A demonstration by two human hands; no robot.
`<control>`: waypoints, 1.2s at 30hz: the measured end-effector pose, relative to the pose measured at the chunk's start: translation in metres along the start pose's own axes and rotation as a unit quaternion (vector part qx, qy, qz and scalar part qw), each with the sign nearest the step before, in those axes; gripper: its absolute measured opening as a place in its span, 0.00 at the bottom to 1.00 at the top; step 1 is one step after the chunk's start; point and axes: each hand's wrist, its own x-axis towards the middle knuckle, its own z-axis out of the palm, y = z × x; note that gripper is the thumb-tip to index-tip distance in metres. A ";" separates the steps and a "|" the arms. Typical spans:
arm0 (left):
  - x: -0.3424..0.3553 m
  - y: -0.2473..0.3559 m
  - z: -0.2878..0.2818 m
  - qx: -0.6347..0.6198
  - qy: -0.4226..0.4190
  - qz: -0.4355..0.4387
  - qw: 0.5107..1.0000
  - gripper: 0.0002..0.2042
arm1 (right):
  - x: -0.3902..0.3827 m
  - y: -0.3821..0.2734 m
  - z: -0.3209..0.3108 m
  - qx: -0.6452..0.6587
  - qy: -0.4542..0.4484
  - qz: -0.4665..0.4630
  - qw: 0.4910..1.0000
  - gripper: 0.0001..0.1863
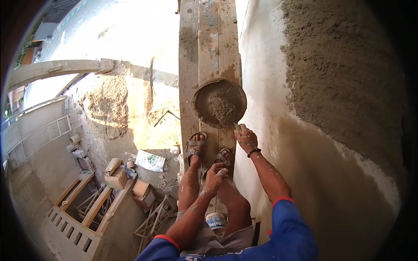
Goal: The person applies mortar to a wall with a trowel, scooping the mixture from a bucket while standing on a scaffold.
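A round, shallow pan (198, 108) sits on the wooden planks ahead of my feet. Wet grey-brown mortar (224, 108) is heaped inside it. My right hand (246, 138) is closed at the pan's near right rim, around the handle of what looks like a trowel (237, 125); its blade cannot be told from the mortar. Smeared with mortar, my left hand (214, 177) is curled above my right shin, near the sandal (223, 157). Whatever its fingers may hold is hidden.
Narrow planks (189, 56) run forward beside a wall (270, 108) on my right, partly coated with rough, darker mortar (344, 65). A white bucket (215, 220) stands between my legs. Down on the left lie a white sack (150, 161), boxes (143, 193) and timber frames (152, 224).
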 end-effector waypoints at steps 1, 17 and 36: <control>0.000 0.008 0.003 0.002 0.014 0.001 1.000 0.18 | -0.010 -0.003 -0.016 0.000 0.000 0.009 1.000 0.16; -0.074 0.113 -0.090 0.146 0.047 0.216 0.964 0.12 | -0.275 -0.162 -0.598 0.130 0.165 -0.365 0.907 0.25; -0.170 0.094 -0.163 0.550 0.004 0.671 0.498 0.21 | -0.518 -0.356 -1.018 0.069 0.384 -0.169 0.905 0.25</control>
